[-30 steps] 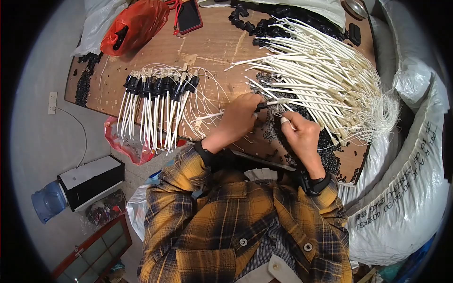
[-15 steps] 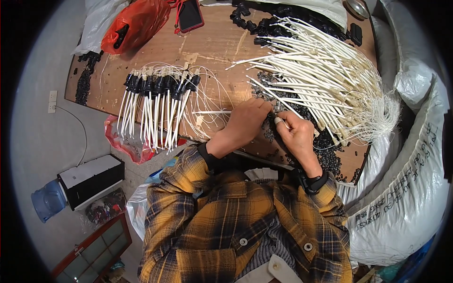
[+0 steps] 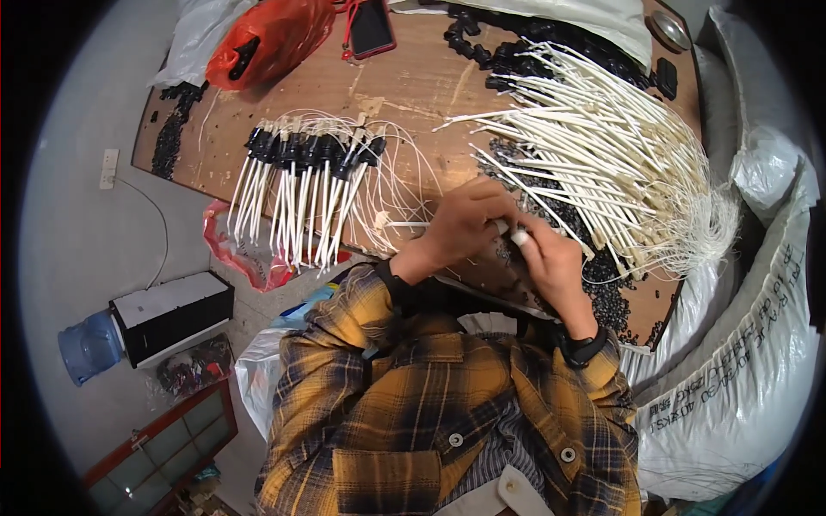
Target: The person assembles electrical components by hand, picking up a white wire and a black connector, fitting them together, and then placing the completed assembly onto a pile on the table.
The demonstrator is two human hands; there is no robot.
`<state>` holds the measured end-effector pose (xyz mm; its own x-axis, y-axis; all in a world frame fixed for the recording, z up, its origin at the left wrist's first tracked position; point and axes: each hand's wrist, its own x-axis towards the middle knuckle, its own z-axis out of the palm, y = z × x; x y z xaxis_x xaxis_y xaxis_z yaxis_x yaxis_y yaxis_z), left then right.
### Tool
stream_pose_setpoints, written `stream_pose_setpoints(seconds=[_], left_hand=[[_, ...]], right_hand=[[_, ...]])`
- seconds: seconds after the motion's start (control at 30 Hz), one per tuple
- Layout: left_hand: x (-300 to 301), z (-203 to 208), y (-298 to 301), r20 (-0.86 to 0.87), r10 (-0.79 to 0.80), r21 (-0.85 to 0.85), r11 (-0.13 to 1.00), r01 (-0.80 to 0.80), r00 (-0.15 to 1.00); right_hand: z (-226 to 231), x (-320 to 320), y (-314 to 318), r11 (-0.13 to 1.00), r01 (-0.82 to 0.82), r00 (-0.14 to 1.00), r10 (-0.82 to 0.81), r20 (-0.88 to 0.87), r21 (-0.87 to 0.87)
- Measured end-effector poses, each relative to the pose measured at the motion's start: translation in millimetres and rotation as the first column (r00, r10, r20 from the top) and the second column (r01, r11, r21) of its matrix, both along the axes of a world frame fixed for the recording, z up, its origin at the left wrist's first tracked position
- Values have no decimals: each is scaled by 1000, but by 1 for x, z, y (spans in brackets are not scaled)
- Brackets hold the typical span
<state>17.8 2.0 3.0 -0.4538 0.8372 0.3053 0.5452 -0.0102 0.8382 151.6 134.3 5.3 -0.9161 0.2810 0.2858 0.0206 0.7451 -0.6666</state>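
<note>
My left hand (image 3: 469, 219) is closed in front of me above the table. A slim white rod (image 3: 407, 224) sticks out to the left from behind it and seems to be held in it. My right hand (image 3: 552, 256) meets it, thumb and fingers pinched together at the left fingertips. Whatever lies between the fingertips is hidden. Pale wraps cover some fingertips. To the right of the hands spreads a big pile of white rods (image 3: 585, 146) with thin cords. On the left lies a row of white rods with black sockets (image 3: 318, 155) and loose wires.
Small black parts (image 3: 611, 297) are strewn under and beside the pile. A red plastic bag (image 3: 267, 43), a phone (image 3: 372, 27) and black pieces (image 3: 469, 43) sit at the back. Large white sacks (image 3: 731, 413) crowd the right side. Below left stands a water dispenser (image 3: 172, 318).
My fingertips have drawn together, and the black piece seen between them earlier is now hidden. The white rod has shifted nearer to me. The whole view has moved slightly.
</note>
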Motion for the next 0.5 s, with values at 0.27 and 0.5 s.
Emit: stream_pose_setpoints(seconds=[0.27, 0.5], left_hand=[[-12, -38, 7, -226, -21, -63, 998, 7, 974], [-54, -26, -39, 435, 374, -221, 926, -306, 819]], right_hand=[[-4, 22, 10, 971, 135, 962, -80, 262, -197], [-7, 20, 13, 808, 280, 952, -164, 259, -518]])
